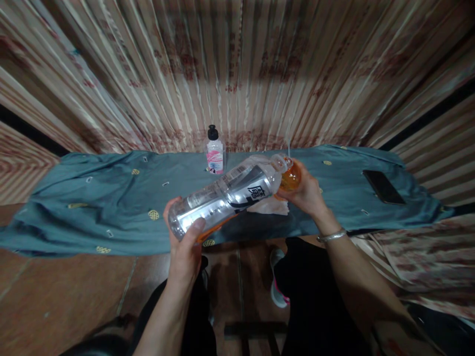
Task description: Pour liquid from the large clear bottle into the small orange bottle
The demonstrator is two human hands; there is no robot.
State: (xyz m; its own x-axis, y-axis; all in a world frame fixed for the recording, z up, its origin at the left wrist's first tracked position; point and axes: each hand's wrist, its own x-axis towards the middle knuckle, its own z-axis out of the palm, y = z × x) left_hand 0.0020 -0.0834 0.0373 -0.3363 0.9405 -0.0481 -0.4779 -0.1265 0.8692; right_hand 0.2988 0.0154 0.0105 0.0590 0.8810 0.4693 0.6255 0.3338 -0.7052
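The left hand [184, 249] is clamped around the base end of a large transparent plastic bottle with a silver label and dark characters [222, 195], with the thumb on the near side. This bottle lies tilted in the air above the middle of the table, its neck pointing to the right. An orange strip shows along its lower edge — whether it is liquid or print, I cannot tell. The right hand [306, 190] has its fingers closed around a rounded, see-through orange container [291, 179], just at the bottle's neck; if the orange is the wall or the content, is not clear. Partly under these two there is a white, flat, soft-looking piece [270, 207] on the teal patterned tablecloth [122, 198]. At the far edge, left of the container, stands upright a small clear bottle with black cap and pink label [214, 157] — its content is hard to judge. On the right lies a black flat phone [384, 187].
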